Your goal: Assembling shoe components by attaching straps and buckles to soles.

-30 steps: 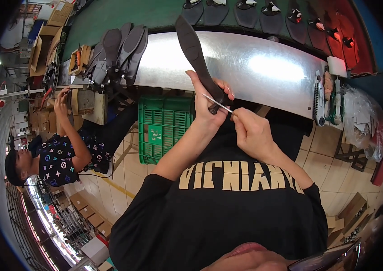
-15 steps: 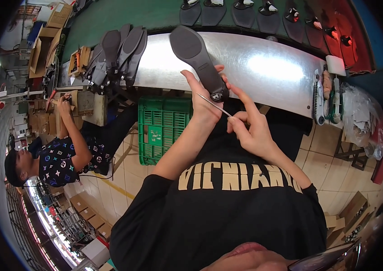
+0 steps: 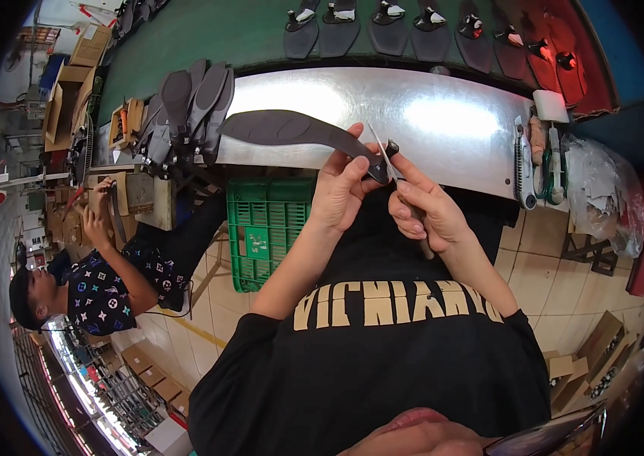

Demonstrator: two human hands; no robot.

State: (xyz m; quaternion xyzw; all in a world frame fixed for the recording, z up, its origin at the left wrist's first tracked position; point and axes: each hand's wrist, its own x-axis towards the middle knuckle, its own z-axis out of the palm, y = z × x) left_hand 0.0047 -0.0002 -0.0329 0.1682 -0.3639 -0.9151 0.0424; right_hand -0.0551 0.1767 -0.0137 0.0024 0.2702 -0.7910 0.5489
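In front of my chest, my left hand (image 3: 345, 194) is closed around the heel end of a dark grey shoe sole (image 3: 295, 131), thumb and fingers pinching it so the sole juts out to the left over the edge of the shiny metal workbench (image 3: 443, 121). Just beside it, my right hand (image 3: 422, 209) is curled tight on a thin metal blade (image 3: 383, 152), whose tip meets the sole's heel; the handle is buried in my fist, so I cannot tell what kind of tool it is. Where blade and sole touch is partly masked by my fingers.

Below the hands a green plastic crate (image 3: 265, 228) stands on the tiled floor, its right side hidden behind my left forearm. On the bench to the left, a bunch of grey soles (image 3: 189, 106) stands on end. Farther back, a row of soles (image 3: 413, 23) lies on a green belt, cut off by the frame's upper rim. At lower left a co-worker (image 3: 98, 281) sits, hands raised at a bench.
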